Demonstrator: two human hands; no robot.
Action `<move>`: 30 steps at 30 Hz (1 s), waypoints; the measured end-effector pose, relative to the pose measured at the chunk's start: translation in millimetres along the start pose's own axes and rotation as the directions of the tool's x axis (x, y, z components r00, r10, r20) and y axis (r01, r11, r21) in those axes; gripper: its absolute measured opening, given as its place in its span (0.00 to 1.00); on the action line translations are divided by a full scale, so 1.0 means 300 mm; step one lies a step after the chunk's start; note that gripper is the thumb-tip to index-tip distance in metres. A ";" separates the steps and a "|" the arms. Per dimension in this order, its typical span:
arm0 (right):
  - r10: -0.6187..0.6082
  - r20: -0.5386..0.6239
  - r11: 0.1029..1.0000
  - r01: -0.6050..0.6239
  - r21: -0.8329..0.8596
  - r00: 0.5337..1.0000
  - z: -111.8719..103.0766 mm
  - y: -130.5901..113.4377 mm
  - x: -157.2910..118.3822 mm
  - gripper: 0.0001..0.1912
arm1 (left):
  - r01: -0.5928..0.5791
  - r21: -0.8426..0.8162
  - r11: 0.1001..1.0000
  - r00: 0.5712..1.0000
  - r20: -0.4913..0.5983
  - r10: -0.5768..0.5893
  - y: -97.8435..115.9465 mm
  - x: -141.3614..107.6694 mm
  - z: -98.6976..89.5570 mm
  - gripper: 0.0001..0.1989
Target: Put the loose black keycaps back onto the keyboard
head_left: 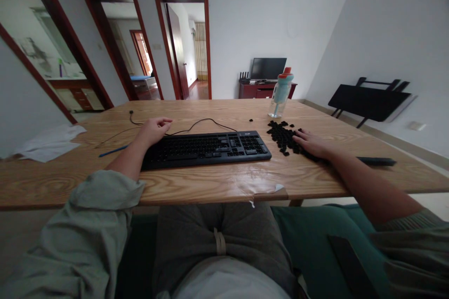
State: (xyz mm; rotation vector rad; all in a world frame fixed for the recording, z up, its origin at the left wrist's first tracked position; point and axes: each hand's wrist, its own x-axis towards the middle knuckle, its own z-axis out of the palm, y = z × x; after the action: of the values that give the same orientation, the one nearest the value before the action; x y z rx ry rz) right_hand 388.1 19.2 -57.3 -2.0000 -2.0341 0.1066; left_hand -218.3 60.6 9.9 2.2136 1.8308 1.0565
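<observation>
Bench edge: torn covering (pixel 278 188) lifted at the near rim of the wooden bench (pixel 196 184); a sleeve could have snagged there.
Keyboard: one, black (pixel 206 149), flat on the bench before the lap; an outward push of the left forearm might have skewed it.
Right hand: one (pixel 312 143), laid at the right edge of the loose keycaps (pixel 281 136); grip with fingers extended, whether pinching a cap could not be told.
Keycaps: black heap, right of the keyboard; a careless sweep might have scattered them.
Left hand: one (pixel 154 131), above the keyboard's far left corner; grip half curled, contents could not be told.
Bottle: clear, upright (pixel 280 93), just beyond the heap; a forward knock could have tipped it, wetting caps.
</observation>
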 end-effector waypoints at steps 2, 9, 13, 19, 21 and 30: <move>0.001 0.033 1.000 -0.001 0.020 0.999 0.000 -0.035 -0.007 0.34 | -0.003 0.008 1.000 1.000 0.009 0.003 -0.001 0.001 0.002 0.25; 0.074 -0.103 0.848 -0.008 0.530 0.992 -0.061 -0.075 -0.067 0.33 | 0.013 0.002 1.000 1.000 0.025 -0.013 -0.006 0.006 0.003 0.26; 0.294 -0.101 0.632 -0.114 0.767 0.951 -0.105 -0.040 -0.085 0.36 | 0.015 -0.011 1.000 1.000 0.025 -0.015 -0.006 0.004 0.003 0.26; 0.336 -0.188 0.658 -0.088 0.748 0.923 -0.119 -0.006 -0.063 0.30 | 0.025 -0.014 1.000 1.000 -0.002 -0.025 -0.004 0.003 0.002 0.26; 0.326 -0.192 0.720 -0.112 0.685 0.925 -0.113 0.005 -0.062 0.27 | 0.027 -0.012 1.000 1.000 -0.006 -0.027 -0.004 0.003 0.002 0.25; 0.139 -0.084 0.973 -0.120 0.197 0.987 -0.090 -0.024 -0.058 0.24 | 0.019 -0.021 1.000 1.000 0.002 -0.019 0.006 0.000 -0.001 0.25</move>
State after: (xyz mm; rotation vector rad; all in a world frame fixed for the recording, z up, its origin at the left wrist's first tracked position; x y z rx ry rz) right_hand 387.9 -2.3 -32.2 -1.9760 -1.7618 0.2189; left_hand -216.8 60.0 11.0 2.1800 1.8279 1.0652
